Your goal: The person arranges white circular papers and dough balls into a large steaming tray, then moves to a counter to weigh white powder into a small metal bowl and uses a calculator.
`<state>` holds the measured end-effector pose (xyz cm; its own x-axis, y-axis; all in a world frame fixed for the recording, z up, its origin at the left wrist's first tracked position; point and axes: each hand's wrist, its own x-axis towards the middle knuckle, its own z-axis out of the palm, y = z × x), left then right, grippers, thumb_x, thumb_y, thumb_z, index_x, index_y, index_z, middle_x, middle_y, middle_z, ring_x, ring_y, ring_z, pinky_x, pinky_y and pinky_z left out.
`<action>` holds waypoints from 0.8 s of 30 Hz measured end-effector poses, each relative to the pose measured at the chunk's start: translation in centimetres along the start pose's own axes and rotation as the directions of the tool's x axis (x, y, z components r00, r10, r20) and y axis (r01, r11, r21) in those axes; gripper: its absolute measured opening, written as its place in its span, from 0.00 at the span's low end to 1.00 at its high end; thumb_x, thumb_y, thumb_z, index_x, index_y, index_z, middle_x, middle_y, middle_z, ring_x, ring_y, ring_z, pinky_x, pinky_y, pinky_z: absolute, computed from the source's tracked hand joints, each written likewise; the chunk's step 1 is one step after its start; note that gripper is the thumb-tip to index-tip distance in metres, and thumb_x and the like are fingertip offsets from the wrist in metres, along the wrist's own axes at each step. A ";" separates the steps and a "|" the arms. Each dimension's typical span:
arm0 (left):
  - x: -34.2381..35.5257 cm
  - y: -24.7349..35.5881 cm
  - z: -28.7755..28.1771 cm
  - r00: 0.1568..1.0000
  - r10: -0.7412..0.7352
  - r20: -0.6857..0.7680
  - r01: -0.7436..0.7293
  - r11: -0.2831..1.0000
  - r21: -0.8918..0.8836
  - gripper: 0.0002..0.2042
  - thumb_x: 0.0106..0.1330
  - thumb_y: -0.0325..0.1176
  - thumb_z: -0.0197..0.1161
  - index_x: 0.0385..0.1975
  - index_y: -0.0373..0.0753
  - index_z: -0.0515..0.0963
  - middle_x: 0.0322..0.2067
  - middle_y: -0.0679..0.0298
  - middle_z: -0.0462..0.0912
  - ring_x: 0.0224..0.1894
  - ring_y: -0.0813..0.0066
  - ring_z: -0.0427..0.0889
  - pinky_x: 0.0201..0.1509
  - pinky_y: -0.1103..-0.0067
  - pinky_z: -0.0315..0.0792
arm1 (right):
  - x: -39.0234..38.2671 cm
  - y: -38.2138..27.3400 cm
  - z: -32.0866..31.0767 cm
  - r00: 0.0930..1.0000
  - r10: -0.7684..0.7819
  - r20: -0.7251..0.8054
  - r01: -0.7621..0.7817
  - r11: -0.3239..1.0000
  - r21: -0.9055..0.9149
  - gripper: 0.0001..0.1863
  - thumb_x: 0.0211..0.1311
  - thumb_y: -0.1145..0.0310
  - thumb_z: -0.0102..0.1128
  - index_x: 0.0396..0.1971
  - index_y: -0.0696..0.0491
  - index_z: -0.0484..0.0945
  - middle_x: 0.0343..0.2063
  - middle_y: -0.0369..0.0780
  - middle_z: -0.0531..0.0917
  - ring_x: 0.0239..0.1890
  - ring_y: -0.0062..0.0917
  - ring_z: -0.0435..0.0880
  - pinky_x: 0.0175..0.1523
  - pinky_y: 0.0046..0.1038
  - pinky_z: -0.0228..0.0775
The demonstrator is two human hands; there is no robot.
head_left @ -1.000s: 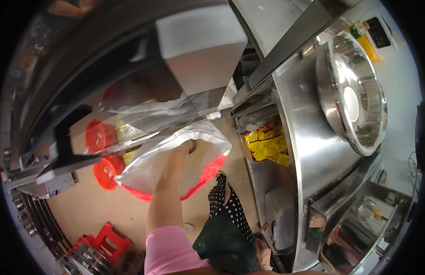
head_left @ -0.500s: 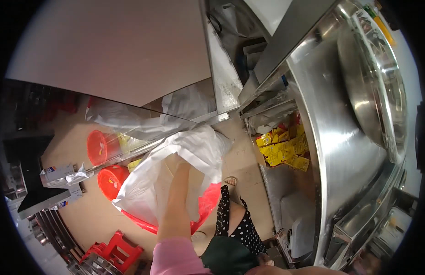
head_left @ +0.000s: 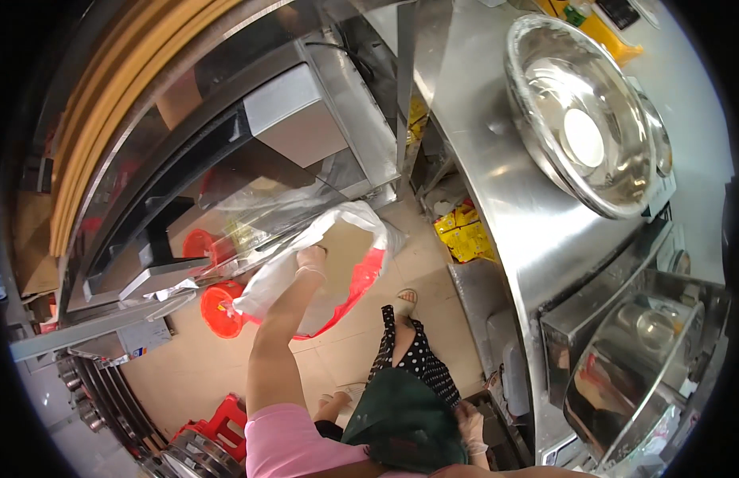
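Observation:
A large white sack (head_left: 266, 291) with a red band and a beige inside stands on the floor below me. My left hand (head_left: 311, 261), in a thin glove, is closed on the sack near its far left part, my forearm reaching over the near rim. Low at the right, my right hand (head_left: 470, 428), also gloved, hangs beside my polka-dot trousers and dark green apron (head_left: 401, 418); its fingers are loosely bent and apart, with nothing visible in them. A red bucket (head_left: 222, 307) is just left of the sack.
A steel counter (head_left: 509, 255) runs along my right, carrying a wide steel bowl (head_left: 544, 151), with yellow packets (head_left: 465, 239) stored beneath. A steel-and-glass appliance (head_left: 296, 111) is ahead left. A red stool (head_left: 230, 422) and steel pots (head_left: 190, 454) lie at lower left.
The view has shifted. My left hand, hidden deep inside the sack half a second ago, is now higher and visible. My right hand shows more at lower right.

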<state>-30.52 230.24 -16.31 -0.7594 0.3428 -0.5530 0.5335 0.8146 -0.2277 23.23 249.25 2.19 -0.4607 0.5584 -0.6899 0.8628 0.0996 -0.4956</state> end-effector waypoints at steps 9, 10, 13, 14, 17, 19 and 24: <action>-10.0 -2.0 -10.3 0.994 0.032 -0.107 -0.028 0.999 0.040 0.07 0.58 0.30 0.58 0.28 0.46 0.83 0.28 0.59 0.85 0.32 0.68 0.85 0.36 0.75 0.78 | -3.2 -6.0 -3.2 0.982 -0.188 -0.003 0.187 0.979 -0.086 0.14 0.59 0.71 0.55 0.44 0.61 0.76 0.34 0.51 0.82 0.40 0.42 0.82 0.45 0.35 0.73; -11.9 -3.4 -11.1 0.969 0.028 -0.244 -0.026 1.000 0.010 0.06 0.58 0.32 0.59 0.26 0.43 0.83 0.25 0.56 0.84 0.28 0.62 0.85 0.33 0.73 0.78 | -3.8 -6.3 -3.6 0.977 -0.211 -0.001 0.210 0.974 -0.079 0.14 0.59 0.71 0.55 0.44 0.61 0.76 0.35 0.51 0.83 0.40 0.42 0.82 0.46 0.34 0.73; -14.8 -4.6 -13.3 0.912 -0.054 -0.406 -0.028 0.981 -0.194 0.10 0.57 0.34 0.58 0.21 0.35 0.81 0.24 0.51 0.83 0.26 0.60 0.84 0.28 0.72 0.75 | -6.1 -5.8 -4.3 0.971 -0.225 -0.087 0.227 0.974 0.016 0.15 0.59 0.71 0.55 0.45 0.60 0.75 0.36 0.49 0.83 0.41 0.40 0.82 0.48 0.33 0.73; -16.9 -4.4 -14.9 0.929 -0.062 -0.365 -0.151 0.837 -0.526 0.11 0.57 0.33 0.56 0.20 0.33 0.79 0.21 0.52 0.82 0.24 0.62 0.83 0.27 0.72 0.73 | -7.0 -5.6 -4.7 0.964 -0.234 -0.127 0.240 0.970 0.042 0.15 0.59 0.71 0.55 0.46 0.59 0.75 0.36 0.48 0.83 0.41 0.40 0.82 0.48 0.33 0.73; -25.6 -0.4 -20.5 0.936 0.091 -0.340 -0.342 0.458 -0.821 0.13 0.58 0.32 0.54 0.17 0.30 0.76 0.15 0.57 0.77 0.18 0.72 0.75 0.24 0.72 0.67 | -10.1 -3.8 -5.7 0.949 -0.205 -0.238 0.242 0.960 0.140 0.15 0.60 0.70 0.55 0.47 0.57 0.75 0.38 0.46 0.83 0.42 0.38 0.83 0.47 0.32 0.73; -31.6 4.1 -21.8 0.957 0.181 -0.228 -0.284 0.406 -0.869 0.13 0.59 0.31 0.52 0.15 0.32 0.74 0.13 0.62 0.74 0.18 0.77 0.71 0.24 0.75 0.65 | -12.6 -2.7 -7.1 0.941 -0.188 -0.282 0.257 0.938 0.231 0.16 0.60 0.68 0.56 0.47 0.56 0.75 0.38 0.45 0.83 0.41 0.36 0.83 0.47 0.31 0.73; -43.5 19.0 -16.6 0.804 0.593 -0.043 -0.333 0.391 -0.858 0.09 0.60 0.24 0.56 0.17 0.34 0.73 0.17 0.62 0.78 0.19 0.77 0.79 0.23 0.80 0.75 | -19.1 1.1 -10.3 0.917 -0.120 -0.379 0.327 0.772 0.545 0.22 0.61 0.62 0.56 0.54 0.54 0.70 0.39 0.43 0.83 0.41 0.35 0.83 0.47 0.31 0.73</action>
<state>6.46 238.55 16.75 -0.3105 0.7784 -0.5456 0.1418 0.6055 0.7831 35.15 247.13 20.27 -0.4477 0.8126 -0.3731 0.4025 -0.1895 -0.8956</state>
